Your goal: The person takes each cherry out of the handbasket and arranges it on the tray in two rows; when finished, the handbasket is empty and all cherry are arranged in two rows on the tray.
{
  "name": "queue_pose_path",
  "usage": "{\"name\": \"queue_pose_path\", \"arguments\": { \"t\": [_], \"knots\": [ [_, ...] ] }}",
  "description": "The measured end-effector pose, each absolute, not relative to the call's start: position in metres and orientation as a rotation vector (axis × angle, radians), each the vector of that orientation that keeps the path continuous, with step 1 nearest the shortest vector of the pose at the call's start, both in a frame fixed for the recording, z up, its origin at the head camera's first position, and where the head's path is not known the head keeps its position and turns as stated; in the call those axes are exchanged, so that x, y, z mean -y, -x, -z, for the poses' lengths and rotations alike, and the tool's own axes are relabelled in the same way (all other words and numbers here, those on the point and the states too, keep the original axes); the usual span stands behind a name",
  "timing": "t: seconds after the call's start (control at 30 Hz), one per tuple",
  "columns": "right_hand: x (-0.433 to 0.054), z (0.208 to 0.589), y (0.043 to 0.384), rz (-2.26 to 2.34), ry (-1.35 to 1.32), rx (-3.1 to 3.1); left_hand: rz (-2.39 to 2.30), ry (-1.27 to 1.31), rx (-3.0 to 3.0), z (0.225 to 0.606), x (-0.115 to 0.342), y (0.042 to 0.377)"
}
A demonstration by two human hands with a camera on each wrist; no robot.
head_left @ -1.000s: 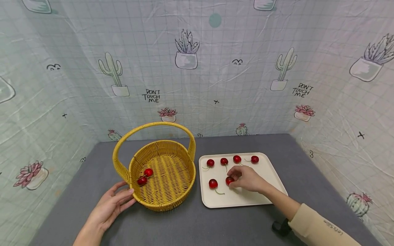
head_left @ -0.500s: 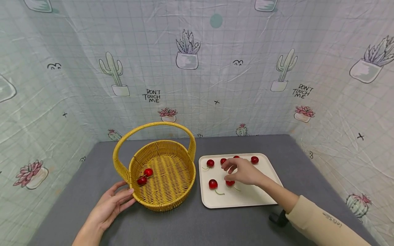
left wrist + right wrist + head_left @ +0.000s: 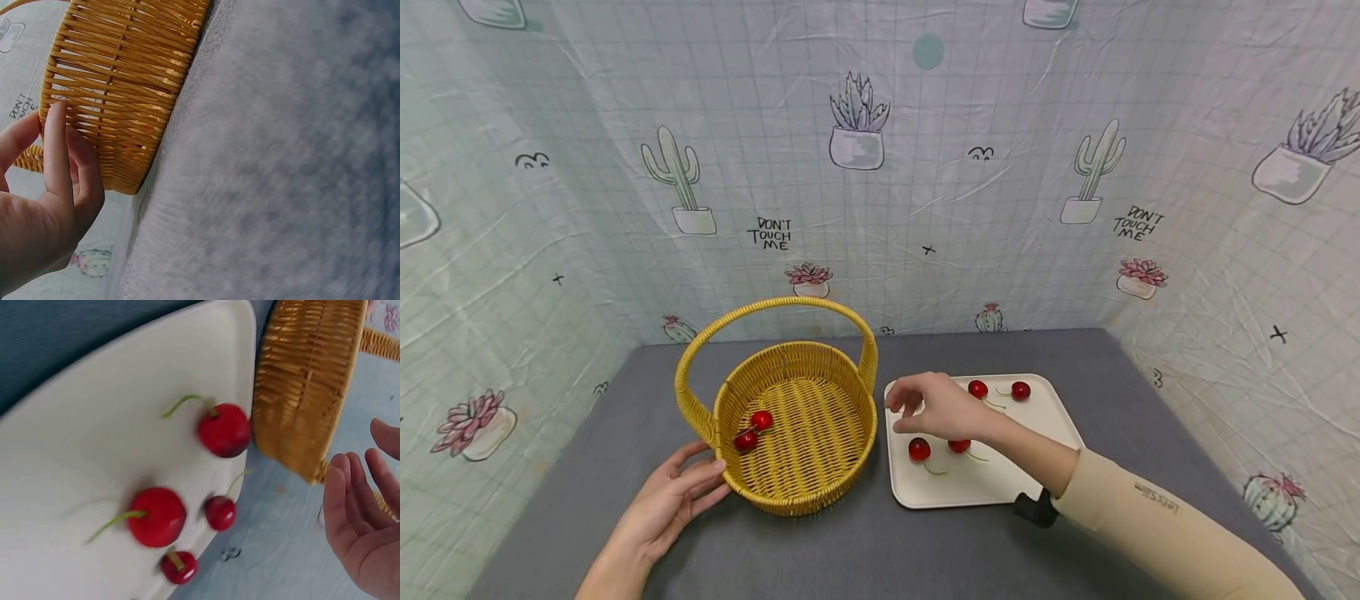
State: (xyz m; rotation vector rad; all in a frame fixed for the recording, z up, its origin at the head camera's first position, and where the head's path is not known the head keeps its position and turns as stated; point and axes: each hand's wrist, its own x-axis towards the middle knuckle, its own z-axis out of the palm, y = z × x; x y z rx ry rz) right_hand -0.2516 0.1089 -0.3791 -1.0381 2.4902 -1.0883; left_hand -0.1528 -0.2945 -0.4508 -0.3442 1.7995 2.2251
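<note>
My left hand [image 3: 664,507] holds the left rim of a yellow woven basket [image 3: 808,437]. In the left wrist view, its thumb is at the rim and its fingers [image 3: 57,150] lie against the outer wall. Two red cherries [image 3: 762,420] lie in the basket's left side. My right hand [image 3: 938,408], fingers loosely bent and holding nothing, hovers over the left part of a white tray [image 3: 988,485]. Several stemmed cherries lie on the tray, among them a front-left cherry [image 3: 919,450] and a back-right cherry [image 3: 1020,391]. The hand hides the back-left ones in the head view.
The basket's tall arched handle [image 3: 775,303] rises above it. Basket and tray stand side by side on a grey tabletop [image 3: 820,558], a narrow gap between them. A patterned curtain [image 3: 880,200] closes off the back and both sides. A black strap [image 3: 1036,508] is below the right wrist.
My right hand has left the front-middle cherry, which stays on the tray, and moved up and left over the tray. The left hand and basket have not moved.
</note>
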Motion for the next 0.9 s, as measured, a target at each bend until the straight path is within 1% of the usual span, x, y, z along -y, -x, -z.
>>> {"name": "queue_pose_path", "arguments": {
  "t": [0.23,0.47,0.9],
  "knots": [
    [-0.076,0.374,0.254,1.046,1.131,-2.441,-2.219,0.349,-1.799,0.451,0.294,0.153],
    [-0.051,0.373,0.259,1.066,1.152,-2.391,-2.215,0.355,-1.8,0.451,0.293,0.154],
    [-0.013,0.39,0.28,0.984,1.164,-2.313,-2.204,0.363,-1.791,0.45,0.296,0.155]
  ]
}}
